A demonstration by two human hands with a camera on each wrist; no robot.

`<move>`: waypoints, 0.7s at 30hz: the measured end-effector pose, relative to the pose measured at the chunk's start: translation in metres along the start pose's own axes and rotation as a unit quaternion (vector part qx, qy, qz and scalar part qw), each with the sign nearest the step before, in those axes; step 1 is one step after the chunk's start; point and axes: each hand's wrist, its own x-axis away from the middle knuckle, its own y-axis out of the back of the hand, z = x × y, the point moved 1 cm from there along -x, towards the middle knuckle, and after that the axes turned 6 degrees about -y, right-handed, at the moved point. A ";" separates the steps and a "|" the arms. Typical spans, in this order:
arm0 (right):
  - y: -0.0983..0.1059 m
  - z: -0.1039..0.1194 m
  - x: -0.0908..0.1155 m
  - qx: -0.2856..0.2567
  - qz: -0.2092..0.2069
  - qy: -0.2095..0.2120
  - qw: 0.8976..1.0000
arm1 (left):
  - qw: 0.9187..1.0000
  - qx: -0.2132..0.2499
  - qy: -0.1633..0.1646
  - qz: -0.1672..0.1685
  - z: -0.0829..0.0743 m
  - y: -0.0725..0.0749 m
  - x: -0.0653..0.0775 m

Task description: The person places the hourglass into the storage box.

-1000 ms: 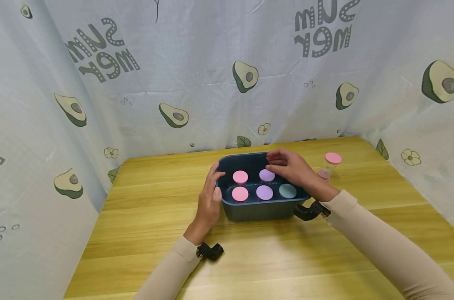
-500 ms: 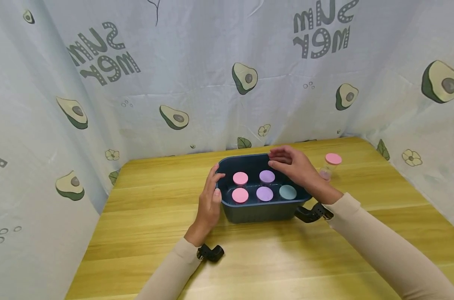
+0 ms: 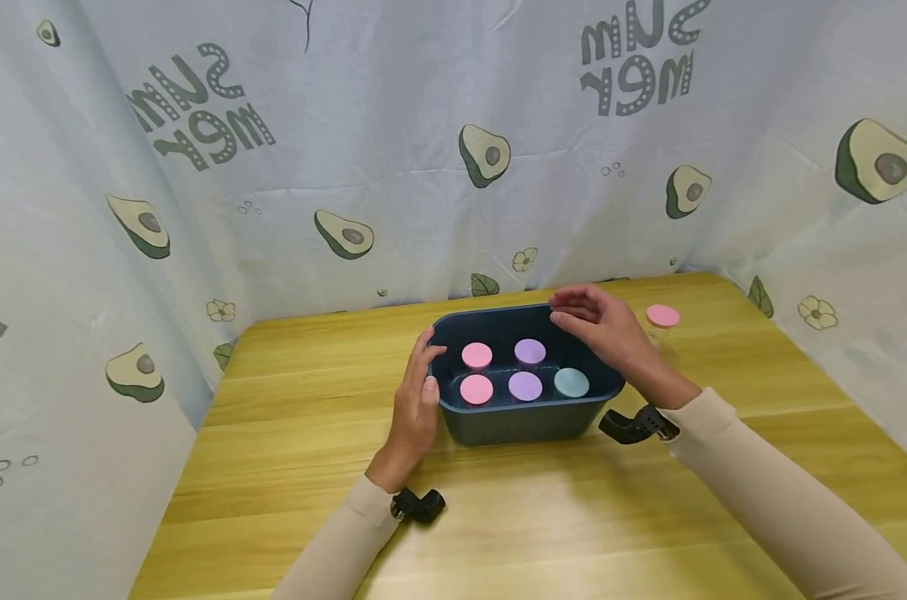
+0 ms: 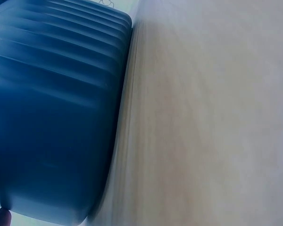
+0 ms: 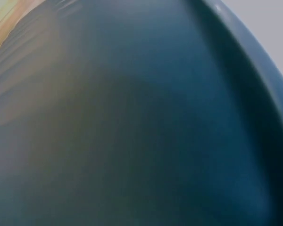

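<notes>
A dark blue plastic bin [image 3: 517,425] stands on the table in the head view. Inside are several round-capped pieces that look like sand timers: two pink caps [image 3: 477,389], two purple caps [image 3: 525,387] and one grey-blue cap [image 3: 571,383]. My left hand [image 3: 414,408] rests against the bin's left end, one finger reaching over the rim. Above the right rear rim is my right hand [image 3: 611,329], fingers loosely bent, nothing visible in them. Behind it, on the table to the right, stands a pink-capped sand timer [image 3: 662,317], its lower part mostly hidden.
The wooden table [image 3: 288,433] ends at a hanging curtain [image 3: 393,125] printed with avocados. Black wrist cameras [image 3: 419,505] sit below both hands. The left wrist view has the bin's ribbed outer wall [image 4: 56,117] close up; the right wrist view is filled by its blurred wall.
My right hand has moved right and slightly up, from over the bin's back right inside to its right rim, covering more of the sand timer outside. My left hand has stayed in place.
</notes>
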 end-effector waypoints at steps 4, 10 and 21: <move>0.005 -0.001 0.003 -0.007 -0.006 0.011 1.000 | 1.000 0.000 -0.001 -0.002 0.001 0.001 0.000; 0.015 -0.003 0.009 -0.032 -0.019 0.022 0.999 | 1.000 -0.003 0.001 0.001 0.001 0.001 -0.001; 0.036 -0.014 0.016 -0.043 -0.055 0.006 0.998 | 1.000 0.003 0.000 -0.001 0.000 0.000 -0.001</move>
